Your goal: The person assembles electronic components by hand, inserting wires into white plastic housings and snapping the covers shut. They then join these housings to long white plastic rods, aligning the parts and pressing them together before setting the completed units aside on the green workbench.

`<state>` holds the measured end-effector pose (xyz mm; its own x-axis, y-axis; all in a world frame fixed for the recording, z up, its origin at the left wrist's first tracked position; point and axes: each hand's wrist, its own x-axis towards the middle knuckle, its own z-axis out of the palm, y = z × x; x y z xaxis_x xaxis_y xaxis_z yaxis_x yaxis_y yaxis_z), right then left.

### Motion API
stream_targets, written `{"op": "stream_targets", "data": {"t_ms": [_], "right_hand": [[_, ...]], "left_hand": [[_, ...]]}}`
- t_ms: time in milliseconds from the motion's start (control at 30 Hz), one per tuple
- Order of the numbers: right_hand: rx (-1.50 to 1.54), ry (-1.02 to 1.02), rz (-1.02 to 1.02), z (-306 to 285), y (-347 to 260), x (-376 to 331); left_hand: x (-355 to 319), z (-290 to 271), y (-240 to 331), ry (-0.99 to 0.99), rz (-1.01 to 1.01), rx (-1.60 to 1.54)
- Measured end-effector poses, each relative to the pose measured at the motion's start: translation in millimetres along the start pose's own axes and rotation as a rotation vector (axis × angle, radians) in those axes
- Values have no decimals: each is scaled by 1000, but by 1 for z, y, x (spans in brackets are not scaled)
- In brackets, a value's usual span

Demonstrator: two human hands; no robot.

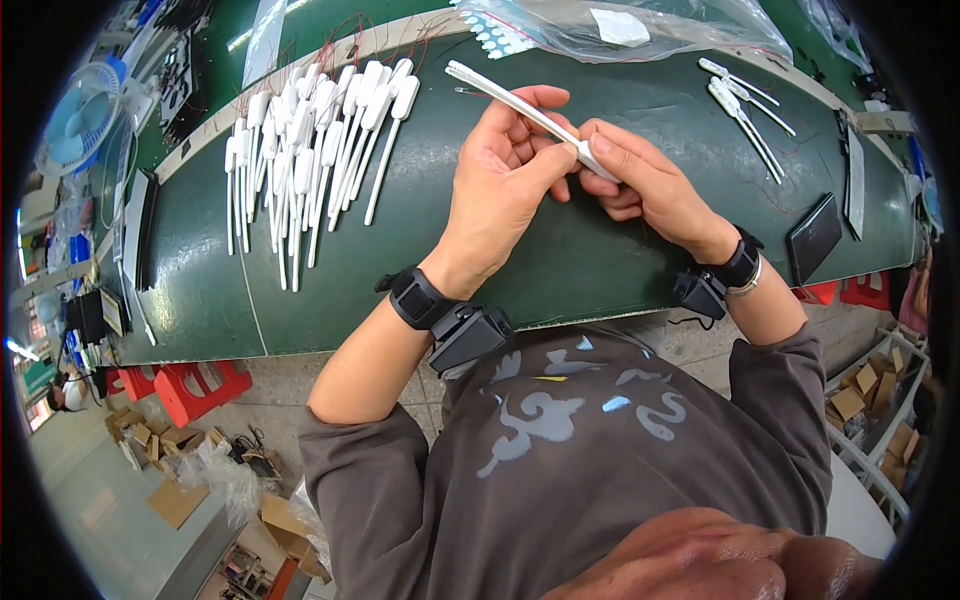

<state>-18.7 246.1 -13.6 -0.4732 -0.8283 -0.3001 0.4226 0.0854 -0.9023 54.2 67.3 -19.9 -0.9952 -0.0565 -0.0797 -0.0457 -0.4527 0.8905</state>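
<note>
Both hands hold one long white plastic wand [520, 108] above the green desk [420, 240]: the left hand [500, 180] has its fingers closed around the middle, and the right hand [645, 180] pinches the near end between its fingertips. To the left lies a heap of like white pieces [310, 150], too many and too overlapped to count. At the far right lie about four more [745, 110], beside one dark flat device [812, 237].

both forearms reach forward, left hand [500, 170] and right hand [645, 185] meeting, fingers [560, 150] curled in a pinch.
</note>
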Motion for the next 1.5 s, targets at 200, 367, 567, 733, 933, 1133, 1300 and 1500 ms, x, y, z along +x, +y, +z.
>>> {"op": "stream_targets", "data": {"t_ms": [200,367,567,733,933,1133,1300,1500], "right_hand": [[212,-48,75,-3,-3,1],[308,-91,99,-6,-1,3],[318,-93,103,-2,-2,2],[185,-37,67,5,3,0],[102,-60,40,4,8,-2],[-688,120,-330,9,6,-1],[-796,195,-318,11,4,-4],[-849,216,-400,14,6,-6]], "left_hand": [[2,-4,1,-30,17,-12],[2,-5,2,-48,24,-25],[1,-8,2,-36,-58,-58],[1,-9,5,-22,-134,-59],[0,-12,9,-91,-149,-22],[-1,-10,11,-43,-48,113],[-1,-8,7,-27,-58,78],[-1,-8,5,-22,-49,67]]}}
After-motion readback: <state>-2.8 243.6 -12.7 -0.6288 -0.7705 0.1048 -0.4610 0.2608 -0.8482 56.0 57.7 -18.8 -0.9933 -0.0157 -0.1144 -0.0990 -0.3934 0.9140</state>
